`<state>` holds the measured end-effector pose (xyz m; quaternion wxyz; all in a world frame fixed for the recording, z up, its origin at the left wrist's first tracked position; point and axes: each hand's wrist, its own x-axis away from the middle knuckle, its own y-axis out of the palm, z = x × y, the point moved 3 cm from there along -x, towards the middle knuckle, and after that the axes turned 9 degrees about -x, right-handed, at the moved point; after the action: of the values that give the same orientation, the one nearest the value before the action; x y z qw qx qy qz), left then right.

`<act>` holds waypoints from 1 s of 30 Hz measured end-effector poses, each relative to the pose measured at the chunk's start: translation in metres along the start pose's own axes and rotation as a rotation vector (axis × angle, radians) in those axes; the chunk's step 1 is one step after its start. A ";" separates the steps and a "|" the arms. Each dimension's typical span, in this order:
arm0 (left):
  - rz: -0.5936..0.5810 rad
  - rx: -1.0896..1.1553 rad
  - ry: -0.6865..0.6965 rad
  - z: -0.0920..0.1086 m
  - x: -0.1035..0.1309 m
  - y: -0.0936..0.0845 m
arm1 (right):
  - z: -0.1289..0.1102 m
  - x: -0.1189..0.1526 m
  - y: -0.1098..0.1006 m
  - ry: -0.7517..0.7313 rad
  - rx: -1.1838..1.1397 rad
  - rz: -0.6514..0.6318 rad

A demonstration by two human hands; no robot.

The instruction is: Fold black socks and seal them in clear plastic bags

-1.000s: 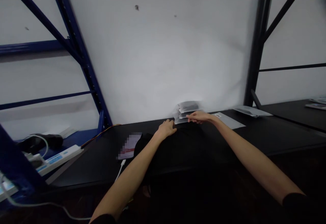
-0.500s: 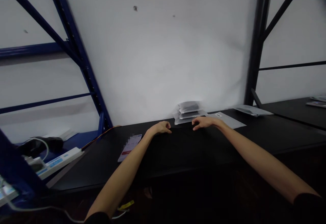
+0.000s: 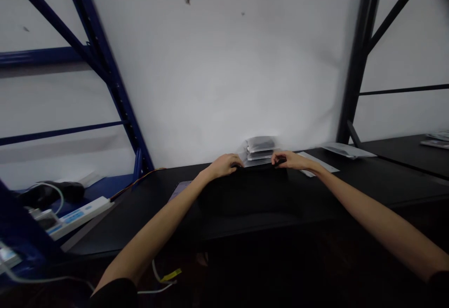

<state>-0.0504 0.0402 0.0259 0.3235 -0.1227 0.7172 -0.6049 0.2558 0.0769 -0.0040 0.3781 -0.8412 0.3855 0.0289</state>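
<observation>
A black cloth (image 3: pixel 257 189) spans the space between my hands, its top edge raised a little; against the black table its outline is hard to follow. My left hand (image 3: pixel 226 164) pinches one upper corner, with the fingers curled over it. At the other corner my right hand (image 3: pixel 290 160) is closed on the same cloth. Just behind them stands a stack of clear plastic bags (image 3: pixel 260 144) with folded dark contents. A flat frosted plastic bag (image 3: pixel 324 162) lies beyond my right wrist. The phone (image 3: pixel 180 188) is partly hidden by my left forearm.
The black table (image 3: pixel 140 224) runs along a white wall. A blue rack post (image 3: pixel 121 97) rises at left, a dark post (image 3: pixel 354 79) at right. A white power strip (image 3: pixel 82 214) with cables lies at left. Another plastic bag (image 3: pixel 347 150) sits farther right.
Both hands have closed on the cloth's upper corners and raised its edge; before, their fingers were curled low over the table. My left forearm now covers more of the phone.
</observation>
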 end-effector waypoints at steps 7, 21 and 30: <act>-0.168 -0.101 0.077 0.010 0.018 0.006 | -0.007 0.014 0.016 0.152 0.066 -0.297; -0.395 0.241 -0.021 0.046 0.069 -0.061 | -0.069 0.023 0.021 0.079 -0.069 -0.332; -0.512 0.258 -0.090 0.049 0.114 -0.050 | -0.092 0.067 0.053 0.186 0.110 -0.514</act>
<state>-0.1176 -0.0746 0.0344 0.2044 -0.2843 0.5650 -0.7471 0.2450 -0.0482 0.0058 0.3810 -0.8886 0.1935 -0.1665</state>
